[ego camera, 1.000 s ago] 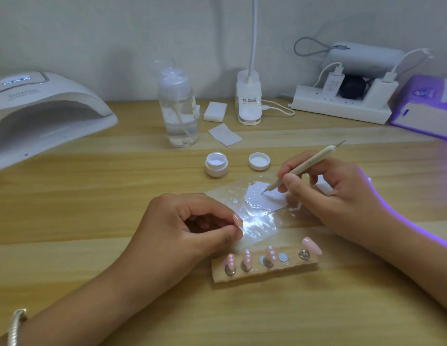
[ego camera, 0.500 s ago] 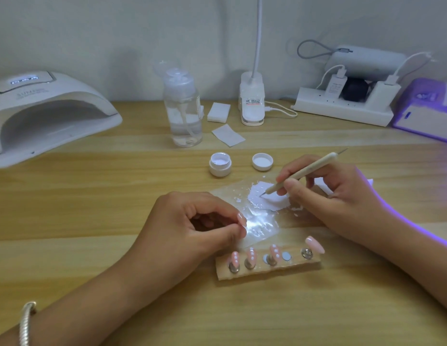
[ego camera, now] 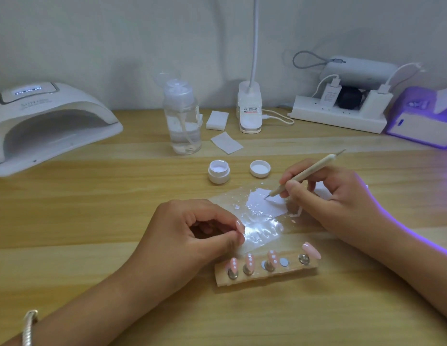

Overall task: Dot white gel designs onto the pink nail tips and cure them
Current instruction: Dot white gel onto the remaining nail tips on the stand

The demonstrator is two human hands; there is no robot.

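Observation:
A wooden holder (ego camera: 287,273) near the table's front carries several pink nail tips (ego camera: 271,258) on metal stands; three bear white dots, the rightmost tip (ego camera: 311,249) is plain. My right hand (ego camera: 327,201) grips a dotting pen (ego camera: 307,172), its tip touching a white gel patch (ego camera: 261,202) on a clear shiny sheet (ego camera: 262,228). My left hand (ego camera: 192,233) rests curled at the sheet's left edge, thumb and forefinger together on it. An open gel pot (ego camera: 218,171) and its lid (ego camera: 260,168) stand behind the sheet.
A white curing lamp (ego camera: 45,123) sits at the far left, a clear pump bottle (ego camera: 182,116) and wipes (ego camera: 226,142) at the back centre. A desk lamp base (ego camera: 250,108), a power strip (ego camera: 339,116) and a purple-lit device (ego camera: 424,121) line the back right.
The pen tip has shifted slightly on the white gel patch. My left hand has stayed at the sheet's edge. The view has drifted a little.

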